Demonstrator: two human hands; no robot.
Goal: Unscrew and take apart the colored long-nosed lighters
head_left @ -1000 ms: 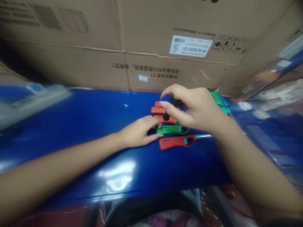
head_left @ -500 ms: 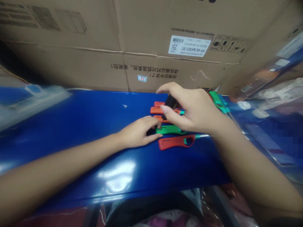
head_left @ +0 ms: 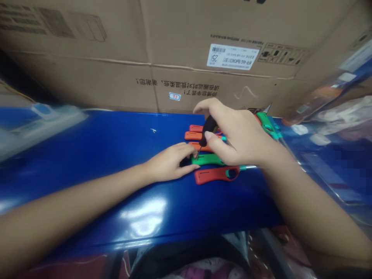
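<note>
My right hand (head_left: 235,131) holds a screwdriver by its black handle (head_left: 208,130), its thin shaft slanting down to the left end of a green lighter (head_left: 209,159). The fingers of my left hand (head_left: 176,161) grip that same end of the green lighter, beside the screwdriver tip. Nearer me lies a red lighter (head_left: 212,175) with a teal trigger and metal nozzle. Beyond the green one, several orange and red lighters (head_left: 193,135) lie in a row, partly hidden under my right hand.
A large cardboard box (head_left: 180,46) stands along the back of the blue table (head_left: 139,209). More lighters (head_left: 266,123) lie behind my right wrist. A clear plastic item (head_left: 43,126) is at the left, and plastic bags (head_left: 345,116) are at the right.
My right thumb and fingers have shifted slightly on the screwdriver handle, the thumb moving a little to the right. My left hand and the lighters have stayed in place.
</note>
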